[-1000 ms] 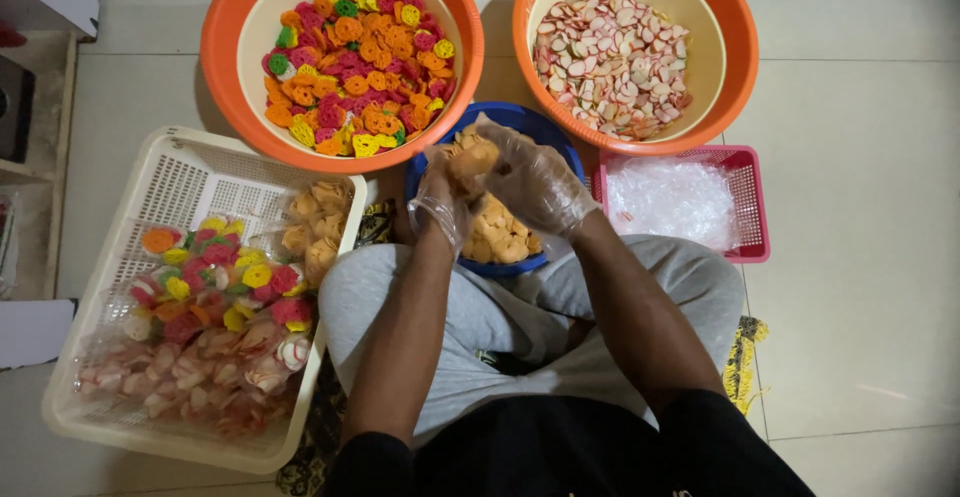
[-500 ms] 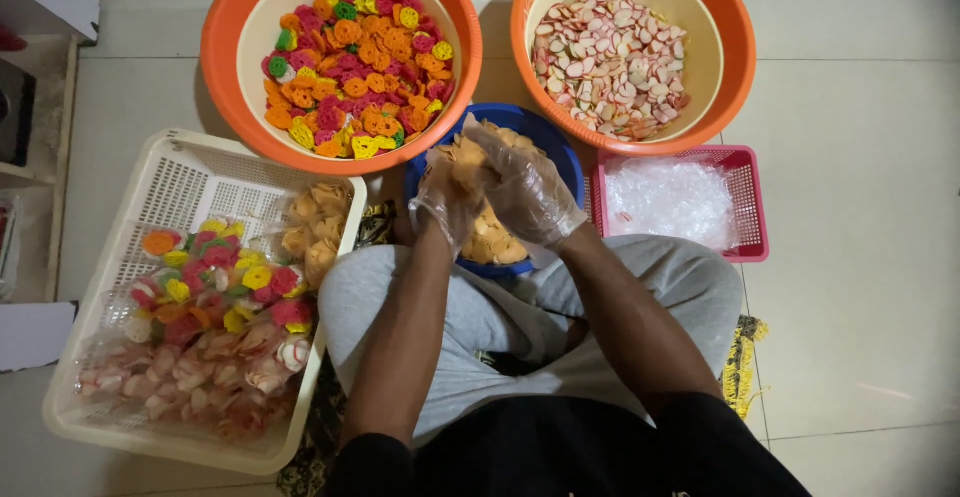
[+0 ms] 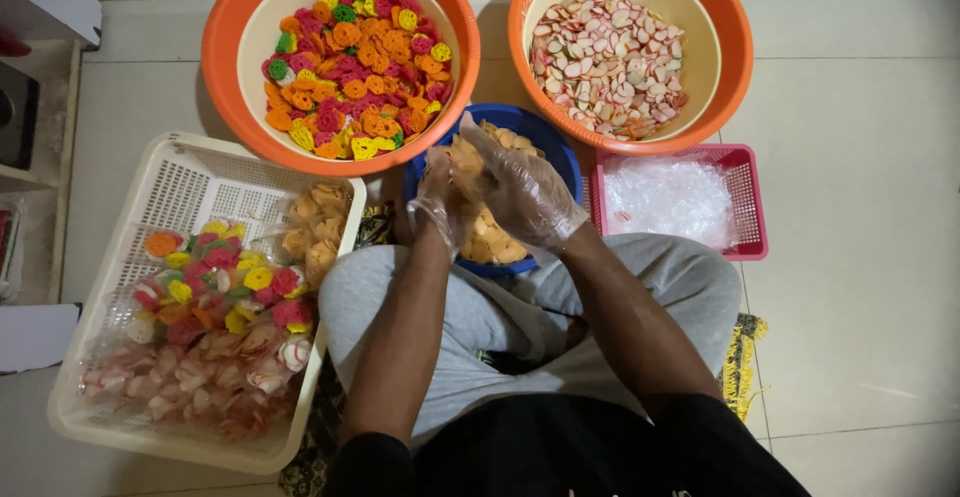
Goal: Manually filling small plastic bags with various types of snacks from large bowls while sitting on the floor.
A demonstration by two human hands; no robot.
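Over the blue bowl [image 3: 545, 132], which stands on the floor before the knees, the left hand [image 3: 440, 192] and right hand [image 3: 525, 192], both in clear gloves, close around a small bag of pale crackers [image 3: 465, 157], probably held between them. Beyond stand two orange basins [image 3: 225, 27].

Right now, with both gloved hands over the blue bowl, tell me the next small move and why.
Probably finish closing the small bag of tan crackers pinched between the left hand and right hand, then set it in the white basket. Both hands sit together above the blue bowl, and the basket already holds filled bags. Whether the bag is sealed cannot be seen.
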